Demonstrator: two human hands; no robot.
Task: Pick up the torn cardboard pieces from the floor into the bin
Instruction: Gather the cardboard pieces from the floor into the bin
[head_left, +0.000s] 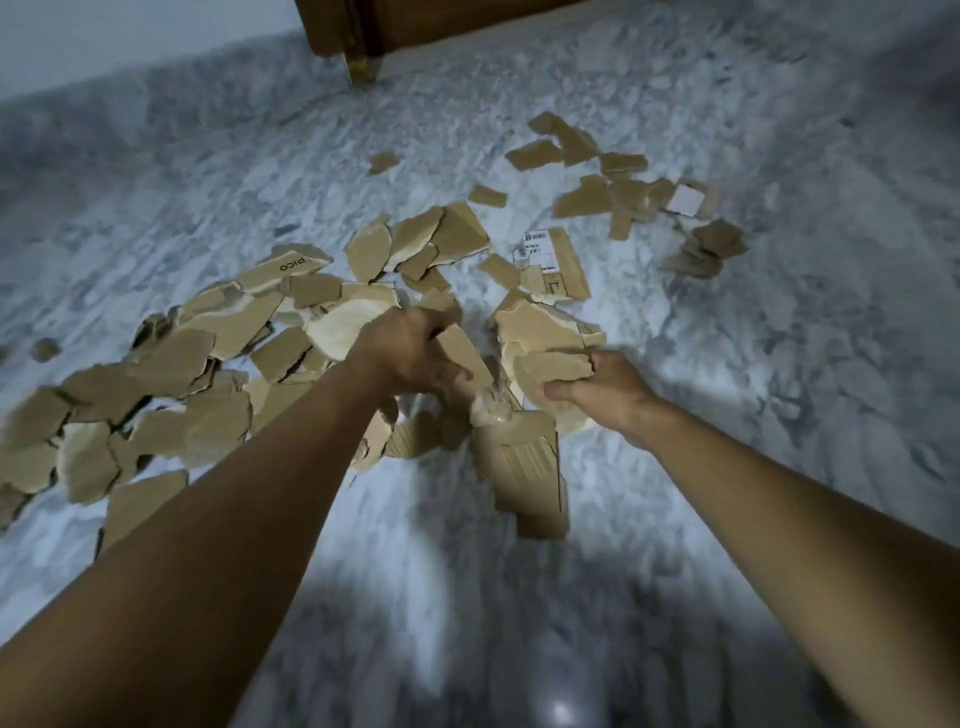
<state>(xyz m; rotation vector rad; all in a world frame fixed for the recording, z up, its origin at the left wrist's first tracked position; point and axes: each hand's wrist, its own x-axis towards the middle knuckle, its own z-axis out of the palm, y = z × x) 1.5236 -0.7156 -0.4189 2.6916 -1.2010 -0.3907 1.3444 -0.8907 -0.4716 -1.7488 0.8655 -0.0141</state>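
- Marble floor (779, 374), grey-white, and blurred near the bottom edge.
- Torn cardboard pieces (208, 338) lie scattered across the floor. The thickest drift runs from the left edge to the middle, and a looser patch lies toward the far right.
- Left hand (410, 358): fingers curled, gripping a narrow cardboard strip (460, 353) over the middle of the pile.
- Right hand (608, 395): fingers and thumb closed round a stack of pieces (545, 338), just beside the left hand.
- A long ribbed piece (530, 467) sits below both hands. Cannot tell whether it is held or lying flat.
- A piece printed "PICO" (291, 265) lies left of centre, and a labelled piece (550, 260) lies beyond the hands.
- Wooden furniture (415, 26) stands at the far edge.
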